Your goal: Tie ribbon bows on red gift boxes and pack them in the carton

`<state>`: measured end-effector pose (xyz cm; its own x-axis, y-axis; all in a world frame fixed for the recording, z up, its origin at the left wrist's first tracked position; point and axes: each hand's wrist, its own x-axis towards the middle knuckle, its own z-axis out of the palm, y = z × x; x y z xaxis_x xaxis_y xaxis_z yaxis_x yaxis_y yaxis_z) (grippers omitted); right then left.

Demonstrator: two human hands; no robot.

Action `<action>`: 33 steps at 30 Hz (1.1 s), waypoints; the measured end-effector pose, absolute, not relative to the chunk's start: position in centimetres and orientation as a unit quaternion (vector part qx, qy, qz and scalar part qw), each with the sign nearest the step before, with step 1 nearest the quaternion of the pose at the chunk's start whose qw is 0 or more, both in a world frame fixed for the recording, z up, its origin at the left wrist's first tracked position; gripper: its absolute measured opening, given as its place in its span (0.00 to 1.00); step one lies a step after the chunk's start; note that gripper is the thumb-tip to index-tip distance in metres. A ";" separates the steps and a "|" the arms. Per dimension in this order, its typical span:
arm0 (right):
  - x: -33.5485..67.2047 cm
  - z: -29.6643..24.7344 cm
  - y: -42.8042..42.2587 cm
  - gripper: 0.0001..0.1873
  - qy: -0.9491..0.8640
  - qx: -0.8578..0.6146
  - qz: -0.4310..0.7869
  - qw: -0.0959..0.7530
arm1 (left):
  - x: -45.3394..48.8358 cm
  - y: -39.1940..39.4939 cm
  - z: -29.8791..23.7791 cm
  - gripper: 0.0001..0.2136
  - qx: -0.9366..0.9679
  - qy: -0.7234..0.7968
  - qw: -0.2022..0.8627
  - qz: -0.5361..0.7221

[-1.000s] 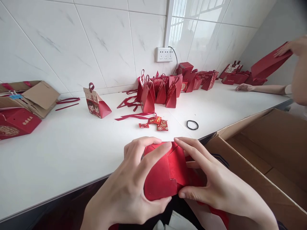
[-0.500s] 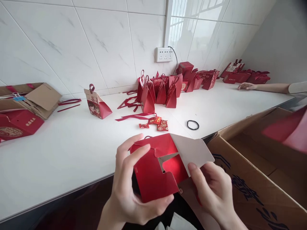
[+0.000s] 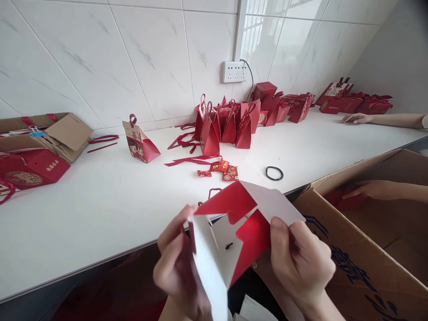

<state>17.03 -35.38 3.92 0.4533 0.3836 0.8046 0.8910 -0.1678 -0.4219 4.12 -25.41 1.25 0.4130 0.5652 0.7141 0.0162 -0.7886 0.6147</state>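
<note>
Between my hands is a red gift box (image 3: 253, 243) with its bottom flaps apart, so the white inside shows, along with a small dark piece within. My right hand (image 3: 299, 261) pinches a pale flap at the right between thumb and fingers. My left hand (image 3: 180, 263) is closed around the left side, on a flap folded outward; part of its fingers is hidden behind the card. A thin dark red cord loop (image 3: 214, 192) pokes out beyond the box. Just past it on the counter lie small red candy packets (image 3: 230, 173).
Finished-looking red boxes (image 3: 210, 136) with handles stand along the white counter (image 3: 110, 209). A black hair tie (image 3: 274, 173) and red ribbons (image 3: 187, 161) lie there. At right, another person's hand (image 3: 371, 190) reaches into a cardboard carton (image 3: 351, 249); another hand (image 3: 357, 118) rests farther back.
My left hand has swung one flap outward, opening the box bottom so its inside shows. The other person's hand has lowered a red item into the carton.
</note>
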 end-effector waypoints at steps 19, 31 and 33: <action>18.3 5.9 -34.2 0.08 -0.546 -0.683 -0.210 0.438 | 0.7 -22.8 8.7 0.22 0.959 0.108 0.188 0.182; 18.3 4.8 -33.6 0.08 -0.516 -0.669 -0.152 0.513 | 2.4 -23.3 8.0 0.11 0.879 0.237 0.323 0.259; 18.4 5.1 -33.8 0.10 -0.524 -0.679 -0.153 0.491 | 2.3 -22.8 8.3 0.08 0.851 0.250 0.341 0.311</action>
<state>18.38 -33.80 5.08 0.4046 0.5606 0.7225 0.8620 0.0302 -0.5061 2.32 -22.80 8.29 0.6822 0.6371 0.3588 0.2126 -0.6424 0.7363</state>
